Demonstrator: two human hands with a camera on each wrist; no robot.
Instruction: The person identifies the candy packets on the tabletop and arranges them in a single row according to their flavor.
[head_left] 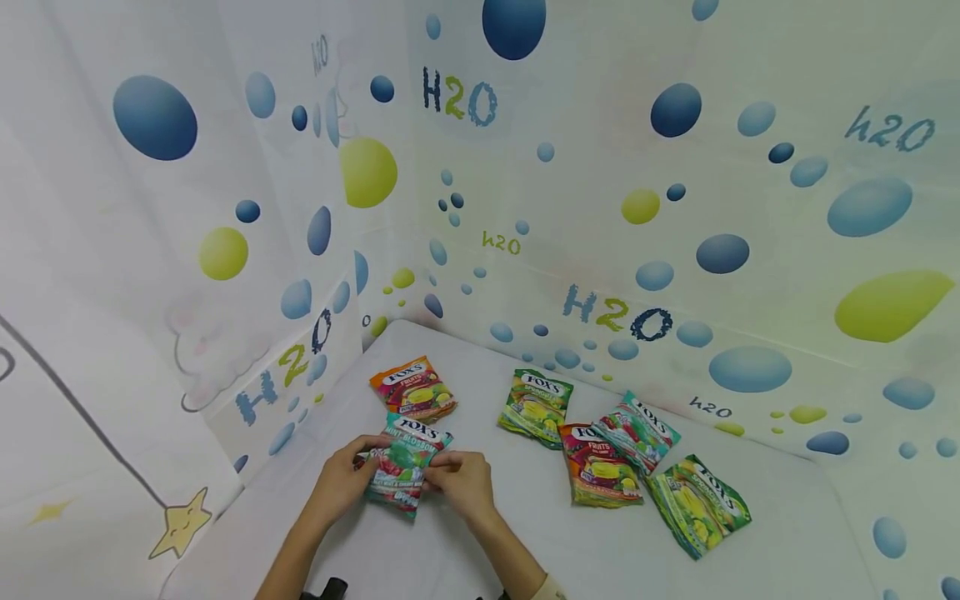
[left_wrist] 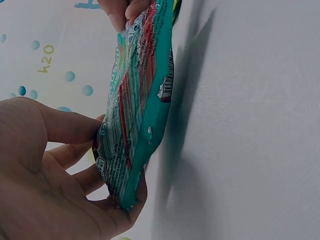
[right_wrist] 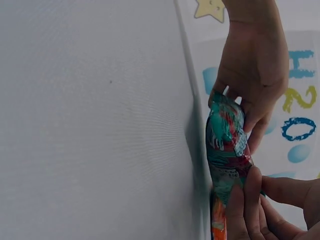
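Both hands hold one teal candy bag (head_left: 408, 467) printed FOX'S, tilted a little above the white table. My left hand (head_left: 345, 479) grips its left edge, and the left wrist view shows thumb and fingers around one end of the bag (left_wrist: 135, 115). At the opposite edge my right hand (head_left: 462, 483) pinches the bag, as the right wrist view also shows. Just behind it lies an orange FOX'S Fruits bag (head_left: 415, 389), partly overlapped in the head view.
On the right of the table (head_left: 517, 517) lie a green bag (head_left: 536, 406), a red-orange bag (head_left: 602, 475), a teal bag (head_left: 637, 433) overlapping it, and another green bag (head_left: 697, 506). Patterned curtains (head_left: 570, 208) close off the back and left sides.
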